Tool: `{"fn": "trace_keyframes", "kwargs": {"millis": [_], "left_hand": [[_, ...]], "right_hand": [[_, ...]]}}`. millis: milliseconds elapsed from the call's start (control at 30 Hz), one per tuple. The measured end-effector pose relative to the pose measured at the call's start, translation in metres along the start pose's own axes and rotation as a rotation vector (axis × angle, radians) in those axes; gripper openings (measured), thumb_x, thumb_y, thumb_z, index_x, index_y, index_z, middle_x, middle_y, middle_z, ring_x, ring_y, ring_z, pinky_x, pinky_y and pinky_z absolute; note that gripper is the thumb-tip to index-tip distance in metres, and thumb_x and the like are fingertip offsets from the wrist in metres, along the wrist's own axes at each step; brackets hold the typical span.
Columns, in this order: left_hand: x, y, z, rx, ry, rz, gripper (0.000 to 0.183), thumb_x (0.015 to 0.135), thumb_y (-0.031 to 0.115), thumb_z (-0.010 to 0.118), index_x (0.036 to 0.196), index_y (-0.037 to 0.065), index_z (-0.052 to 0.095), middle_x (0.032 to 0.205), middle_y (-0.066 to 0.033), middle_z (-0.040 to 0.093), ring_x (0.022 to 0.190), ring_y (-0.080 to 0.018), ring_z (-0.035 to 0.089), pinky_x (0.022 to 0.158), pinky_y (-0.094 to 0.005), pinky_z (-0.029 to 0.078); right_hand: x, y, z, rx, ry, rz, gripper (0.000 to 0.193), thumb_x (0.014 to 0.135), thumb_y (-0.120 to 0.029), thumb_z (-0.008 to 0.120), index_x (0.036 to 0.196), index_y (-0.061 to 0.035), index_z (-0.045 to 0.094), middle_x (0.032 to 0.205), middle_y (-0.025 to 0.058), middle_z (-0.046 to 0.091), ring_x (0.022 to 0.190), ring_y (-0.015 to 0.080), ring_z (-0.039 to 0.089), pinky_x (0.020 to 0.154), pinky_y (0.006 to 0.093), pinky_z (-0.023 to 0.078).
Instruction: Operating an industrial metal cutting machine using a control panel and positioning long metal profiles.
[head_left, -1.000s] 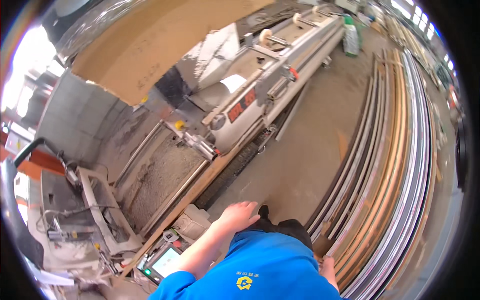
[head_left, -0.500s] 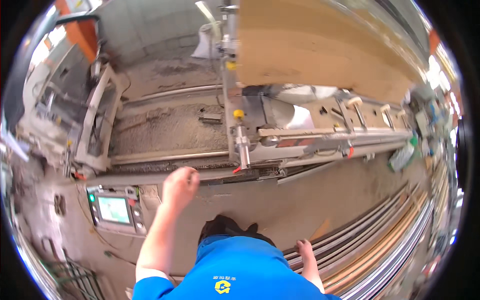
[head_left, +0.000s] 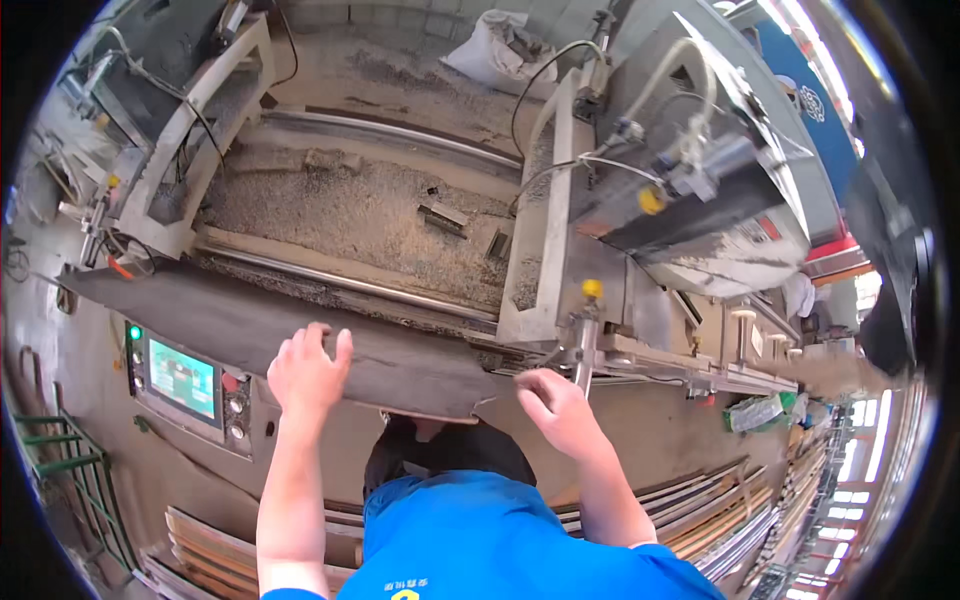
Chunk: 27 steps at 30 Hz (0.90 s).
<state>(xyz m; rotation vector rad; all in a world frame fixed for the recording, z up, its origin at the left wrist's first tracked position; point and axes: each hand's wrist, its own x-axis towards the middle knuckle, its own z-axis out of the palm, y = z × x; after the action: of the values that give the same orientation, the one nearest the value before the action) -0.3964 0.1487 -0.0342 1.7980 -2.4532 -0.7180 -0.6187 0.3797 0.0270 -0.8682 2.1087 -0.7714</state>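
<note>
My left hand (head_left: pixel 308 370) is held over the dark grey front ledge (head_left: pixel 230 315) of a long machine, thumb apart from its fingers and nothing in it. My right hand (head_left: pixel 560 412) is beside an upright metal cylinder (head_left: pixel 585 350) with a yellow cap. Its fingers are curled in, and I see nothing held; whether it touches the cylinder is unclear. Behind the ledge runs a round steel rail (head_left: pixel 350 286). A control panel (head_left: pixel 180 377) with a lit screen and knobs stands left of my left hand.
Grey chips and dust cover the machine bed (head_left: pixel 330 220), with small metal offcuts (head_left: pixel 443 220) lying on them. White frames (head_left: pixel 545 230) flank the bed. A white sack (head_left: pixel 500 55) rests behind. Long metal profiles (head_left: pixel 690 510) lie to the right, and a green rack (head_left: pixel 85 480) is at left.
My right hand has risen from beside my body to the cylinder. My left hand's fingers have spread. The view has shifted, and the large brown panel at upper right no longer shows.
</note>
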Motion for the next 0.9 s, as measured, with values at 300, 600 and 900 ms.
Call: {"fn": "trace_keyframes", "kwargs": {"millis": [300, 600, 900], "left_hand": [[0.043, -0.04, 0.018, 0.15, 0.089, 0.057, 0.03, 0.079, 0.025, 0.067, 0.103, 0.009, 0.062, 0.103, -0.007, 0.064, 0.1, -0.0279, 0.058, 0.085, -0.0399, 0.046], [0.07, -0.065, 0.033, 0.081, -0.06, 0.062, 0.027, 0.081, 0.01, 0.059, 0.105, -0.002, 0.059, 0.108, -0.0172, 0.06, 0.097, -0.0347, 0.057, 0.089, -0.0406, 0.044], [0.083, -0.051, 0.039, 0.133, -0.088, 0.048, 0.037, 0.095, 0.031, 0.053, 0.1, -0.005, 0.063, 0.107, -0.0209, 0.063, 0.095, -0.036, 0.06, 0.084, -0.0456, 0.048]], "right_hand": [[0.295, 0.114, 0.129, -0.338, -0.024, 0.148, 0.036, 0.085, -0.027, 0.059, 0.108, 0.0003, 0.059, 0.104, 0.0228, 0.063, 0.1, 0.0386, 0.06, 0.089, 0.0434, 0.046], [0.438, 0.357, 0.152, -0.394, 0.147, 0.824, 0.079, 0.083, -0.038, 0.058, 0.138, 0.0078, 0.027, 0.129, 0.033, 0.046, 0.116, 0.0451, 0.05, 0.097, 0.0475, 0.042], [0.519, 0.453, 0.144, -0.332, 0.529, 0.644, 0.09, 0.084, -0.046, 0.064, 0.142, 0.0067, 0.02, 0.141, 0.0315, 0.03, 0.127, 0.0477, 0.035, 0.104, 0.0517, 0.033]]}}
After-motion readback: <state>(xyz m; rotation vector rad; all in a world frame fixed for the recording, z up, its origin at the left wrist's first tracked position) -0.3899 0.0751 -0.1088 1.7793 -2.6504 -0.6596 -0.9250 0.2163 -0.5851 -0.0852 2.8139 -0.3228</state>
